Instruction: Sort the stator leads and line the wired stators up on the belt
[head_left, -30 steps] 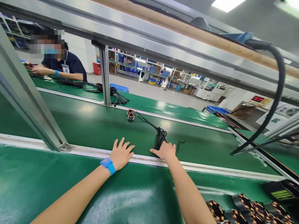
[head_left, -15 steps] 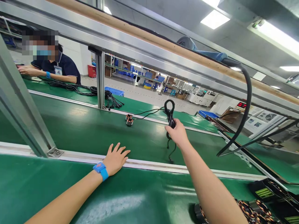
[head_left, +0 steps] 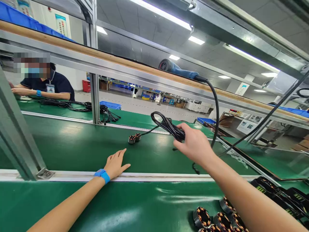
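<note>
My right hand (head_left: 193,141) is closed around a bundled black cable (head_left: 166,125), lifted over the green belt (head_left: 96,145). The cable's loop points left and its loose ends hang below the hand. A cord runs from the bundle to two small motor stators with copper windings (head_left: 134,138), which lie on the belt. My left hand (head_left: 117,164), with a blue wrist strap (head_left: 102,174), rests holding nothing by the belt's near white rail (head_left: 149,177), fingers apart.
Several stators (head_left: 202,217) and black parts (head_left: 264,187) sit at the lower right. A metal post (head_left: 95,96) and shelf beam cross the view. A blue tool (head_left: 178,70) lies on the shelf, its cord hanging. Across the belt, a person (head_left: 58,82) sits beside black cables (head_left: 70,103).
My right hand has turned, so the cable loop tips leftward instead of standing upright. The two stators have shifted on the belt. My left hand's fingers are closer together. The view has tilted upward.
</note>
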`<state>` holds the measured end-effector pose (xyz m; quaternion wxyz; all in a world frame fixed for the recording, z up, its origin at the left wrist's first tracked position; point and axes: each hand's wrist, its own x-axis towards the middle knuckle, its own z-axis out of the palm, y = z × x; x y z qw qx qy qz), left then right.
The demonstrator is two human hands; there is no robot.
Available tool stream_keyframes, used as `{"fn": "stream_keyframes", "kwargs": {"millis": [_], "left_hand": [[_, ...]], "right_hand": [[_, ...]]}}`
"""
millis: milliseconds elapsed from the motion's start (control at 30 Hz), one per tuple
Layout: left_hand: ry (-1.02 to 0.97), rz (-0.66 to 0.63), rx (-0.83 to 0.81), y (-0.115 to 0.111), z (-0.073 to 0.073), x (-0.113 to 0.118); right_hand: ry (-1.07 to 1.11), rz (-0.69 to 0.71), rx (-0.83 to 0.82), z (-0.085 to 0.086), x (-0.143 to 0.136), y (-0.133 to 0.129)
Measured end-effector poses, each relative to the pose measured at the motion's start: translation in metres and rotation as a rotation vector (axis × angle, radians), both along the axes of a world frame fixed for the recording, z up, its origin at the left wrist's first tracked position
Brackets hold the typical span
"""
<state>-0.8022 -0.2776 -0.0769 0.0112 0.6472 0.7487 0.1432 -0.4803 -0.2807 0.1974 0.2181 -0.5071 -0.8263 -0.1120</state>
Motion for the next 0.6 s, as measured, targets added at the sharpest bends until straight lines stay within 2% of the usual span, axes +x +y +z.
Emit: {"fn": "stream_keyframes", "kwargs": {"millis": [133, 233, 300, 400, 467, 533, 600], "left_hand": [[-0.010, -0.001, 0.024, 0.054, 0.019, 0.008], [-0.004, -0.107, -0.033, 0.094, 0.029, 0.022], [-0.002, -0.206, -0.099, 0.116, 0.034, 0.034], [0.022, -0.316, -0.171, 0.141, 0.041, 0.051], [0.058, -0.354, -0.188, 0.149, 0.046, 0.059], [0.097, -0.392, -0.181, 0.148, 0.048, 0.066], [0.127, -0.440, -0.140, 0.138, 0.048, 0.071]], "right_hand": [[-0.133, -0.031, 0.121, -0.005, 0.063, -0.036], [-0.221, -0.060, 0.281, -0.019, 0.108, -0.072], [-0.296, -0.056, 0.316, -0.034, 0.130, -0.096], [-0.414, -0.008, 0.228, -0.060, 0.150, -0.125], [-0.475, -0.039, 0.133, -0.076, 0.160, -0.137], [-0.501, -0.156, -0.007, -0.085, 0.170, -0.148], [-0.495, -0.329, -0.175, -0.085, 0.182, -0.162]]}}
